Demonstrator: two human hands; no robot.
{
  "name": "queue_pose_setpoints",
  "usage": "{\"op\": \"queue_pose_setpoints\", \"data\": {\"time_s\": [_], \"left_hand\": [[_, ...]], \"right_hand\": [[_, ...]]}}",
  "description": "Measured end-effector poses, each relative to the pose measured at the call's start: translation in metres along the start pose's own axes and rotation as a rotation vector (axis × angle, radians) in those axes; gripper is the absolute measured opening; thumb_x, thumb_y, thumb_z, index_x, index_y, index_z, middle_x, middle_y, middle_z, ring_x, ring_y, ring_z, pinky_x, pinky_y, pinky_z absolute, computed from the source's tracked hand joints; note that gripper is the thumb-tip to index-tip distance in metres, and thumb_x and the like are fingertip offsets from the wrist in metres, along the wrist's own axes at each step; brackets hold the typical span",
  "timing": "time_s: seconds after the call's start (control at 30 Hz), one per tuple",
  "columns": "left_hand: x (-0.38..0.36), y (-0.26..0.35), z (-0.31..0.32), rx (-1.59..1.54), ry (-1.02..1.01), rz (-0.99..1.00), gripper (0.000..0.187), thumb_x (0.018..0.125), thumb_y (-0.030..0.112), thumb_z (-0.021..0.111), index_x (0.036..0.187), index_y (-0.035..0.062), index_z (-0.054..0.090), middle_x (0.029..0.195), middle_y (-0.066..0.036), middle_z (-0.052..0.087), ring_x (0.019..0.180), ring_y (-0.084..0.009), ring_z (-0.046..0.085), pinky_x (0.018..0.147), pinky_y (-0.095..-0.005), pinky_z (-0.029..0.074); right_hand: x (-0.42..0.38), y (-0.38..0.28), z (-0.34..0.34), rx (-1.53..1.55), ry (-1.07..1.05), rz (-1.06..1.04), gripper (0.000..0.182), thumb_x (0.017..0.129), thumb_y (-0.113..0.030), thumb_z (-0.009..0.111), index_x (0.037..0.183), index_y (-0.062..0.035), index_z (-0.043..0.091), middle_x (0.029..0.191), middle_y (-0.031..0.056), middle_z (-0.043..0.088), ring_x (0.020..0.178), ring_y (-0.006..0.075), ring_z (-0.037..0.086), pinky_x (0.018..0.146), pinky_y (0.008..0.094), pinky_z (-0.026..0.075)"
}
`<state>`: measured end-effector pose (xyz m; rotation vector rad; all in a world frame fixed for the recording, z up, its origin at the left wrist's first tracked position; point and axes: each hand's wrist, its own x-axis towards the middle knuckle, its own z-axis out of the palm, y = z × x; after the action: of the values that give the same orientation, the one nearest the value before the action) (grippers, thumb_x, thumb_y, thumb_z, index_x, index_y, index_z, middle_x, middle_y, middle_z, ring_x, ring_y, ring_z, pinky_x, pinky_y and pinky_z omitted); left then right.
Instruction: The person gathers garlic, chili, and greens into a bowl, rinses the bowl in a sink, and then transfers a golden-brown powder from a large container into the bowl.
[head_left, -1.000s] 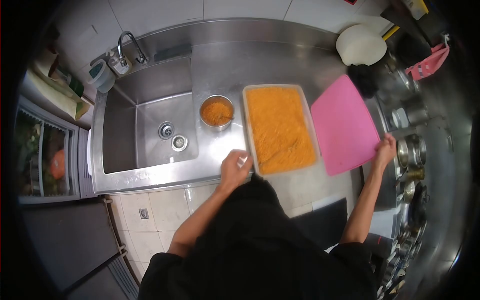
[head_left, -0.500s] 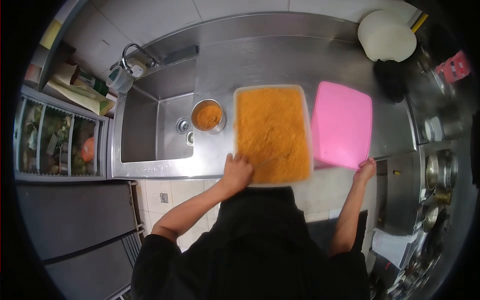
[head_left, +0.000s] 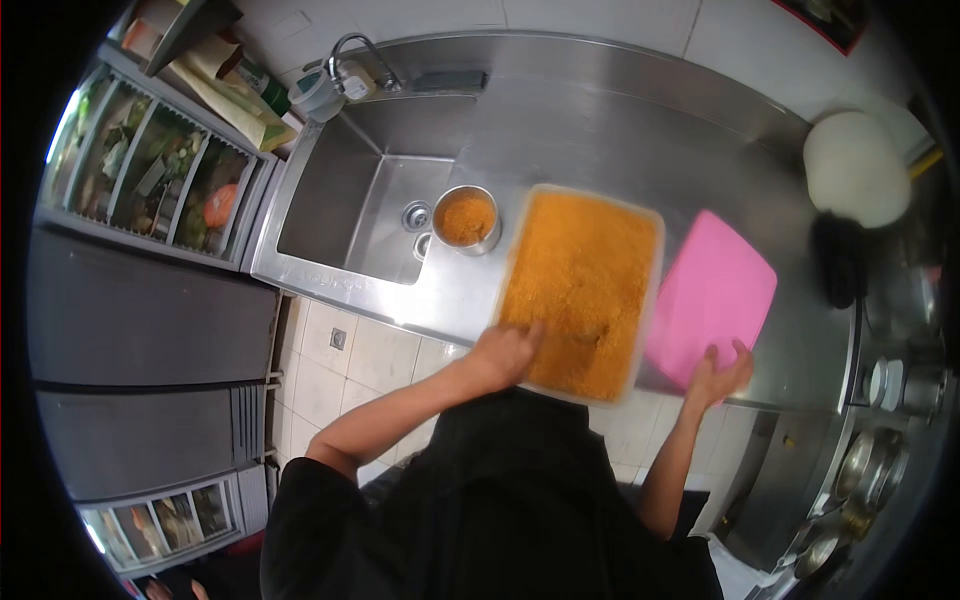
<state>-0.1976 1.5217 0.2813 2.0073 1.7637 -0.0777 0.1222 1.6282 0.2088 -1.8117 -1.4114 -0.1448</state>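
A rectangular tub point(head_left: 655, 270) of orange crumbs or powder stands at the counter's front edge. A spoon point(head_left: 598, 337) lies partly sunk in the crumbs. My left hand point(head_left: 503, 355) is over the tub's near left corner, its fingers closed around the spoon's handle end, somewhat blurred. To the tub's right is a pink lid point(head_left: 712, 300), slanted on the counter. My right hand point(head_left: 718, 378) grips its near edge, thumb and fingers a little apart. Left of the tub, a round metal container point(head_left: 468, 218) holds more orange crumbs.
A steel sink point(head_left: 330, 215) with a tap point(head_left: 360, 45) lies to the left on the steel counter point(head_left: 590, 120). Glass-fronted fridge drawers point(head_left: 165, 160) stand farther left. A white round object point(head_left: 858, 170) and a black cloth-like item point(head_left: 838, 260) are at the right, with pans point(head_left: 870, 465) below.
The view has turned, shifting the scene. My left hand has moved from the tub's edge onto the spoon handle. The pink lid has rotated and tilted under my right hand.
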Motion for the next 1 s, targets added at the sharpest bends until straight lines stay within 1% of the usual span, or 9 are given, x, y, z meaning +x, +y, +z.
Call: {"op": "queue_pose_setpoints", "data": {"time_s": [0.13,0.23,0.27,0.33,0.4,0.47,0.63,0.83,1.0], "left_hand": [[0.014,0.011,0.02,0.082,0.196,0.077,0.046,0.071,0.01,0.064,0.115,0.0072,0.051,0.089,-0.016,0.062,0.082,-0.0317,0.065,0.071,-0.0434,0.051],[0.027,0.007,0.034,0.088,0.183,0.002,0.041,0.072,0.011,0.063,0.111,0.0088,0.054,0.086,-0.015,0.062,0.081,-0.0305,0.065,0.068,-0.0435,0.052],[0.027,0.006,0.03,0.079,0.205,0.013,0.04,0.072,0.01,0.063,0.11,0.0091,0.054,0.084,-0.014,0.062,0.08,-0.0305,0.065,0.066,-0.0429,0.052],[0.023,0.004,0.019,0.061,0.241,0.038,0.036,0.073,0.01,0.062,0.108,0.0096,0.055,0.081,-0.013,0.061,0.078,-0.0304,0.065,0.063,-0.0418,0.052],[0.016,0.003,0.01,0.055,0.33,0.07,0.032,0.073,0.01,0.062,0.104,0.0091,0.055,0.078,-0.013,0.061,0.074,-0.0301,0.065,0.059,-0.0411,0.052],[0.016,-0.002,0.006,0.034,0.406,0.106,0.028,0.073,0.01,0.062,0.1,0.0085,0.056,0.076,-0.012,0.06,0.071,-0.0299,0.065,0.057,-0.0408,0.052],[0.014,-0.012,0.022,-0.051,0.457,0.098,0.021,0.072,0.009,0.063,0.091,0.0078,0.057,0.075,-0.011,0.059,0.068,-0.03,0.064,0.053,-0.0427,0.051],[0.006,-0.037,0.039,-0.27,0.393,0.17,0.014,0.075,0.005,0.06,0.087,0.0068,0.055,0.075,-0.013,0.059,0.068,-0.0327,0.063,0.052,-0.0453,0.049],[0.002,-0.044,0.008,-0.355,0.435,0.09,0.017,0.079,0.002,0.058,0.096,0.0035,0.06,0.08,-0.017,0.063,0.07,-0.0375,0.063,0.059,-0.0454,0.05]], "right_hand": [[0.017,-0.128,0.038,0.66,-0.367,-0.059,0.028,0.076,-0.002,0.065,0.103,-0.0028,0.059,0.114,0.0156,0.056,0.112,0.0333,0.049,0.095,0.0411,0.038],[0.004,-0.218,0.085,0.799,-0.798,-0.251,0.026,0.08,-0.007,0.065,0.104,0.0,0.059,0.11,0.0183,0.058,0.108,0.0356,0.053,0.093,0.041,0.041],[0.005,-0.252,0.089,0.769,-1.084,-0.135,0.029,0.081,-0.01,0.064,0.106,0.0014,0.058,0.11,0.0189,0.059,0.109,0.0366,0.053,0.094,0.0407,0.042],[-0.013,-0.288,0.139,0.536,-1.029,-0.442,0.031,0.082,-0.011,0.06,0.109,0.0022,0.057,0.111,0.0205,0.059,0.105,0.0382,0.056,0.092,0.042,0.046],[-0.033,-0.311,0.192,0.367,-1.043,-0.443,0.035,0.082,-0.012,0.058,0.113,0.003,0.056,0.113,0.0226,0.059,0.105,0.0378,0.058,0.091,0.0425,0.048],[-0.041,-0.326,0.231,0.195,-1.227,-0.391,0.033,0.081,-0.012,0.058,0.11,0.0041,0.059,0.113,0.025,0.06,0.107,0.0379,0.059,0.092,0.0416,0.049],[-0.027,-0.347,0.196,0.185,-1.524,-0.073,0.028,0.08,-0.009,0.055,0.098,0.0112,0.064,0.102,0.0271,0.065,0.082,0.032,0.069,0.073,0.0364,0.057],[0.003,-0.34,0.173,0.324,-1.5,-0.106,0.03,0.084,-0.013,0.056,0.093,0.0138,0.063,0.094,0.0281,0.065,0.069,0.0308,0.07,0.063,0.0336,0.058],[0.075,-0.293,0.082,0.622,-1.195,0.245,0.031,0.09,-0.021,0.053,0.094,0.0087,0.06,0.085,0.0156,0.063,0.07,0.0223,0.066,0.06,0.033,0.057]]}}
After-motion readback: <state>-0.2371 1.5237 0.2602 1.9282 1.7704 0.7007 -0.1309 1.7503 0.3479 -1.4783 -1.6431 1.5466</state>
